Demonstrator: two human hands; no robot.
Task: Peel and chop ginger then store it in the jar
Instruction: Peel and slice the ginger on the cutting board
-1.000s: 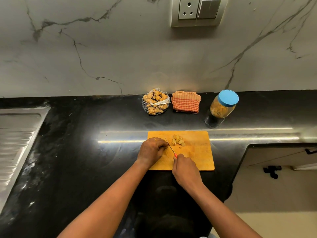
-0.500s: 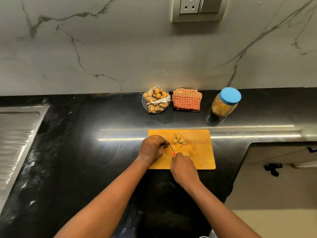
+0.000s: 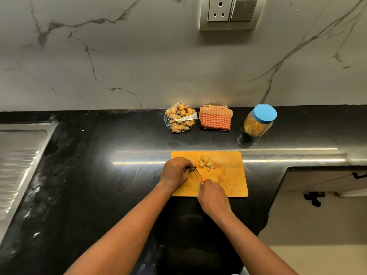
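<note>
An orange-brown chopping board (image 3: 230,181) lies on the black counter. A small heap of cut ginger pieces (image 3: 207,162) sits near its far edge. My left hand (image 3: 175,171) rests on the board's left part, fingers curled over a piece of ginger that is mostly hidden. My right hand (image 3: 213,197) grips a small knife (image 3: 198,172) with a red handle, its blade angled up-left against my left fingers. A net bag of whole ginger (image 3: 180,118) lies at the back. The jar (image 3: 258,122), blue-lidded and holding yellowish contents, stands at the back right.
A folded orange checked cloth (image 3: 215,118) lies between the net bag and the jar. A steel sink drainboard (image 3: 17,155) fills the left edge. The counter ends at a cut-out on the right, with floor (image 3: 317,215) below. A wall socket (image 3: 228,11) is above.
The knife blade has shifted slightly against the ginger under my left hand; both hands stay in place on the board. The camera view moved a little.
</note>
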